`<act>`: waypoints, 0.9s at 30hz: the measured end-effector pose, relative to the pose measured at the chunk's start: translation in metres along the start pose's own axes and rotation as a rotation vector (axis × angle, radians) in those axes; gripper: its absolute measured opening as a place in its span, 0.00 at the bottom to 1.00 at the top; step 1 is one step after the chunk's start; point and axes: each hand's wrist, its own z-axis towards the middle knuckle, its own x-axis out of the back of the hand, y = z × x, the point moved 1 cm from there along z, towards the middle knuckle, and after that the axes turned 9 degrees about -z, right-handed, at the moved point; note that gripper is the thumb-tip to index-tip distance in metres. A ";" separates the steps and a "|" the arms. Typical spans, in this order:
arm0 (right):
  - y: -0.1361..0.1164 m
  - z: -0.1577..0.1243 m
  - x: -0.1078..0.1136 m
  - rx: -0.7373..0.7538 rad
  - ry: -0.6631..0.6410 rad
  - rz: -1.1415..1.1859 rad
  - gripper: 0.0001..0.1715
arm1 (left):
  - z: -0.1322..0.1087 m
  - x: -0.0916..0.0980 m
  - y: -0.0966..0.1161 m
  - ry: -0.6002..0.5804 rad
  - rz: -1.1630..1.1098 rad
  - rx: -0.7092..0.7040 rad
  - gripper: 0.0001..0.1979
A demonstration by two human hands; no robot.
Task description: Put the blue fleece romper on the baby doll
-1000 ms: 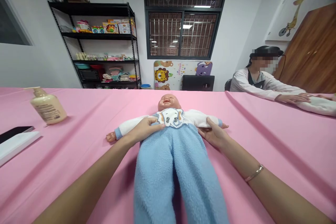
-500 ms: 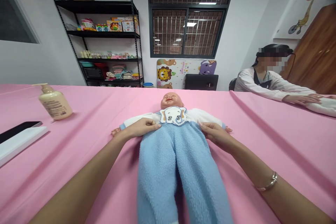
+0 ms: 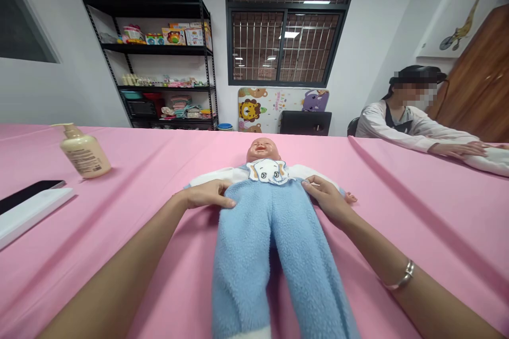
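A baby doll (image 3: 262, 149) lies on its back on the pink tablecloth (image 3: 167, 270), head away from me. It wears a white top with an elephant-face collar (image 3: 269, 171) and fuzzy light-blue trousers (image 3: 244, 243), whose legs stretch toward me. My left hand (image 3: 210, 193) pinches the trousers at the left side of the waist, thumb on top. At the right waist edge, my right hand (image 3: 323, 195) grips the cloth between thumb and fingers. The doll's left-side hand is hidden behind my left wrist.
To the left stand a lotion pump bottle (image 3: 85, 153), a dark phone (image 3: 29, 193) and a white flat box (image 3: 35, 214). A co-worker (image 3: 401, 116) sits at the right, hands on white cloth (image 3: 487, 161). Behind are a black shelf rack (image 3: 159, 48) and a window.
My left hand has moved down a little from beside the collar to the trousers' side. The doll and trousers have shifted slightly right in view. My right hand keeps its grip.
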 end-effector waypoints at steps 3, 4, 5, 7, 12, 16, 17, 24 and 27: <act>0.002 -0.001 -0.008 -0.040 0.011 0.048 0.22 | 0.002 -0.003 -0.004 -0.077 -0.099 -0.035 0.24; 0.003 0.000 -0.010 -0.031 0.005 0.059 0.22 | 0.002 -0.004 -0.005 -0.087 -0.116 -0.045 0.24; 0.004 0.001 -0.012 -0.012 -0.002 0.063 0.22 | 0.003 -0.006 -0.005 -0.086 -0.122 -0.054 0.23; 0.007 0.005 -0.015 0.034 -0.026 0.043 0.21 | 0.005 -0.008 -0.005 -0.050 -0.094 -0.059 0.21; 0.009 0.010 -0.017 0.137 -0.068 -0.284 0.21 | 0.008 -0.009 0.001 0.056 0.236 -0.034 0.15; -0.003 0.001 -0.011 0.122 -0.136 -0.440 0.28 | 0.009 -0.006 0.001 0.077 0.439 -0.003 0.08; -0.006 -0.002 -0.010 0.100 -0.172 -0.406 0.29 | 0.009 -0.006 0.001 0.083 0.441 -0.016 0.07; -0.006 -0.006 -0.005 -0.028 -0.216 0.132 0.24 | 0.014 -0.016 0.002 0.123 0.022 -0.266 0.24; -0.006 -0.005 -0.006 -0.014 -0.163 0.127 0.23 | 0.020 -0.021 -0.004 0.234 -0.071 -0.337 0.28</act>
